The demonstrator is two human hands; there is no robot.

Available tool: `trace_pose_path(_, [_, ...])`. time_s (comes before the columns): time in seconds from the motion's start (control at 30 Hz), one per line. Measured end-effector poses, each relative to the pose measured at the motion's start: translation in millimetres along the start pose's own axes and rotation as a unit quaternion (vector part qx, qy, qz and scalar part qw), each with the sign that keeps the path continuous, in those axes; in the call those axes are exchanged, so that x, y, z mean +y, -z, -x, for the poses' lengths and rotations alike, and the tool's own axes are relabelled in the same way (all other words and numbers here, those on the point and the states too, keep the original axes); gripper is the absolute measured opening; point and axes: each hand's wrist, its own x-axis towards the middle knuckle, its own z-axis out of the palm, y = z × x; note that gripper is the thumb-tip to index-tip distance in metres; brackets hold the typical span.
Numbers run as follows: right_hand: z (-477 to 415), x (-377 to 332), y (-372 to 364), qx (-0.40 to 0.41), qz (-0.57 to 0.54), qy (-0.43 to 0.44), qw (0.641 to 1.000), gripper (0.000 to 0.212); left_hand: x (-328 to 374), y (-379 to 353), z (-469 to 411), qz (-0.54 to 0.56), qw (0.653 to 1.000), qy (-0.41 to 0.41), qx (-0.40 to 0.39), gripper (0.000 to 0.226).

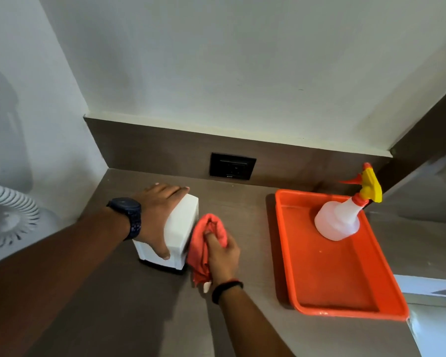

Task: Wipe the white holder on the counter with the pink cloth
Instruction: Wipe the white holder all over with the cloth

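A: Left hand (158, 217) draped flat over the top and left side of the white holder (181, 228), fingers spread and wrapped, thumb down the near face. Pinning it in place on the counter (129, 305).

B: And the right hand (223, 256)? Fist closed around the bunched pink cloth (207, 243), pressed against the holder's right face. Contact there, cloth touching plastic.

A: Holder sitting left of centre on the brown counter, near the back corner, long axis running away toward the wall, dark base underneath.

B: Key relation, then: holder lying directly left of the cloth hand, no gap. Right side face wide open to strokes along that long axis, front to back. Top mostly covered by the left palm.

A: Probably mid-wipe on that side. Top and left face likely out of reach until the bracing hand shifts.

B: Orange tray (345, 305) well apart to the right, spray bottle (337, 220) standing in its far corner. Clear of the elbow's path, by the look of it.
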Motion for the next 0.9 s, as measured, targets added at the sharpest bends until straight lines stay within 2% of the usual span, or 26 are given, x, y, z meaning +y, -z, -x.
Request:
trace_pose_path(0.1, [11, 21, -21, -0.035, 0.003, -0.04, 0.999, 0.018, -2, -10, 1, 0.009, 0.999, 0.001, 0.045, 0.144])
trace_pose_path(0.23, [28, 32, -37, 0.002, -0.032, -0.024, 0.999, 0.068, -4, -13, -1, 0.014, 0.998, -0.006, 0.062, 0.14])
trace_pose_path(0.27, [26, 29, -41, 0.007, -0.031, -0.006, 0.999, 0.072, -3, -13, -1, 0.015, 0.998, -0.008, 0.066, 0.139])
trace_pose_path(0.43, [-5, 2, -56, 0.022, 0.007, 0.039, 0.999, 0.068, -2, -13, 1, 0.019, 0.997, -0.001, 0.078, 0.136])
trace_pose_path(0.73, [21, 18, -51, 0.029, 0.005, -0.006, 1.0, 0.039, 1, -10, 2, 0.017, 0.998, -0.004, 0.057, 0.137])
trace_pose_path(0.83, [20, 8, -53, 0.018, -0.002, 0.037, 0.999, 0.036, 1, -9, 1, 0.013, 0.998, -0.011, 0.056, 0.136])
trace_pose_path(0.9, [9, -4, -57, 0.019, 0.024, 0.069, 0.997, 0.024, 1, -9, 0, 0.008, 0.998, -0.011, 0.054, 0.133])
